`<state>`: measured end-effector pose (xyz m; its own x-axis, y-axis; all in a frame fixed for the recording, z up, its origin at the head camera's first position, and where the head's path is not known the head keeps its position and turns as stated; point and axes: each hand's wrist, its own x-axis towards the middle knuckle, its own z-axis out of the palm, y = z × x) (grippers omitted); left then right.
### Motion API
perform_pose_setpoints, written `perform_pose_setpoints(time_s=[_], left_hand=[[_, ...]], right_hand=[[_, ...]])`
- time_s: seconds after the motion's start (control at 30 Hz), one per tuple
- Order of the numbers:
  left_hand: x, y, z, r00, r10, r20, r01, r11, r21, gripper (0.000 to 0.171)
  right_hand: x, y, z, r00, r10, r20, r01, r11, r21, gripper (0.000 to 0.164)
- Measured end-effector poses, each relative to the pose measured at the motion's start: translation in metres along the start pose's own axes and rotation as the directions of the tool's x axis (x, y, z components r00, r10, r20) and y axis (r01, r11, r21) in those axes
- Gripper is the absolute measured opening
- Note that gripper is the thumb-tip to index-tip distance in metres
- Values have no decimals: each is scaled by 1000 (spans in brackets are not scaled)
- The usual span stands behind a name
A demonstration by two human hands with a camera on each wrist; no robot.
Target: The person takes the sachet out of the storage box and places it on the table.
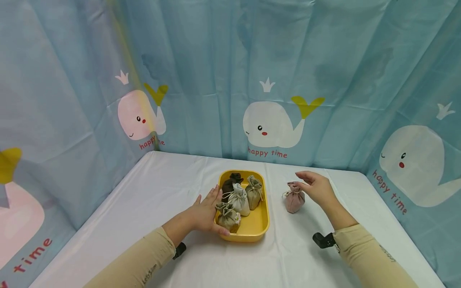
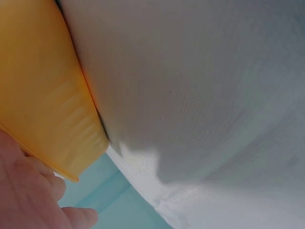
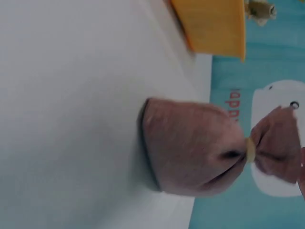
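A small dusty-pink drawstring pouch (image 1: 295,200) stands upright on the white table, its gathered neck tied with a pale cord. My right hand (image 1: 318,188) is at the top of this pouch (image 3: 190,148), thumb by the ruffle and the other fingers held apart above it. Only a sliver of that hand shows in the right wrist view. My left hand (image 1: 206,213) lies along the left side of a yellow tray (image 1: 253,229), fingers extended over its rim and thumb at the front corner. In the left wrist view, the fingers (image 2: 35,191) are against the tray's wall (image 2: 52,95).
Inside the tray sit several pouches: a dark brown one (image 1: 227,187) at the back, a white one (image 1: 239,201), an olive one (image 1: 253,194), and a khaki one with a small flower (image 1: 227,218) in front. A blue whale-print curtain (image 1: 201,120) surrounds the table (image 1: 173,176).
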<state>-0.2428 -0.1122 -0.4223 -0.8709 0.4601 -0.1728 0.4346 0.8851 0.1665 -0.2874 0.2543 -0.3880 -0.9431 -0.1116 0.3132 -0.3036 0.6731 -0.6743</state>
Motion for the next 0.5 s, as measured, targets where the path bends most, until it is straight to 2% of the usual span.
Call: perform_pose_setpoints(time_s=[0.27,0.5], left_hand=[[0,0,1,1000,8,-10,-8,1000,3,135],[-1,0,1,1000,14,-16,-14,1000,2,134]], right_hand=[[-2,-31,9,998,-2,67,-6,994,113,37],[-1,-53,19,991,-87,100,73,989,128,29]])
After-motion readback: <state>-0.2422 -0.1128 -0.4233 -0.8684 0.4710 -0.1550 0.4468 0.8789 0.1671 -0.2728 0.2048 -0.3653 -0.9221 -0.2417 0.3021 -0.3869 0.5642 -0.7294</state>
